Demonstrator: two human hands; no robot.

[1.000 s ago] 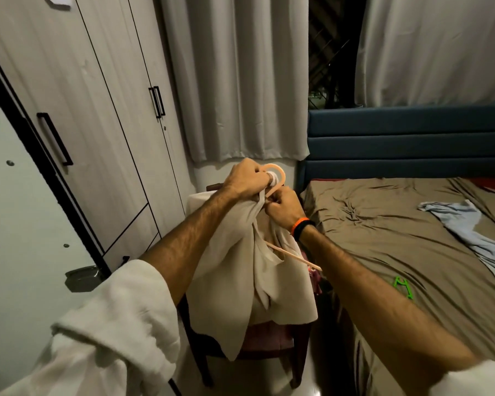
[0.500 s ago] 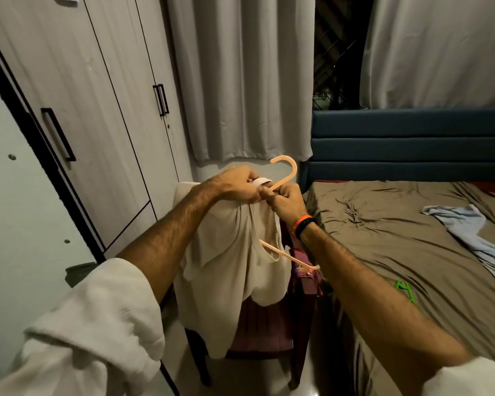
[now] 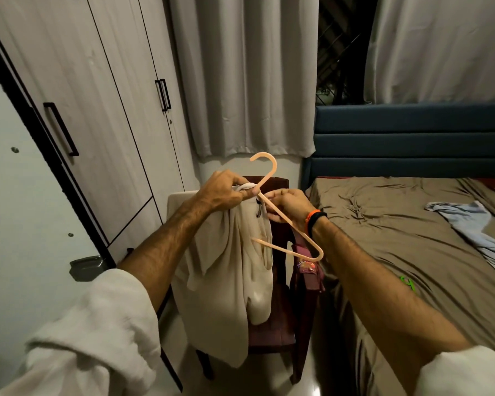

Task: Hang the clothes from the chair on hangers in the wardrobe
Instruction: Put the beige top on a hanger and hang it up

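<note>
A beige garment (image 3: 226, 270) hangs bunched from my left hand (image 3: 223, 192), which grips its collar right at the neck of a peach plastic hanger (image 3: 289, 224). My right hand (image 3: 290, 207) pinches the hanger's sloping arm just below the hook. The hanger's right half sticks out bare, its left half hidden in the cloth. Behind the garment stands a dark red wooden chair (image 3: 280, 318) with a pale cloth (image 3: 177, 204) over its back. The wardrobe (image 3: 92, 110) with black handles fills the left; its doors are closed.
A bed (image 3: 412, 252) with a brown sheet and a blue headboard lies on the right, bearing a light blue garment (image 3: 475, 230) and a green hanger (image 3: 409, 282). Grey curtains (image 3: 246, 75) hang behind the chair. An open white door panel (image 3: 12, 224) stands at the near left.
Both hands have lifted the hanger and garment higher. More of the hanger's hook and right arm has come clear of the cloth, and the garment now hangs straighter over the chair.
</note>
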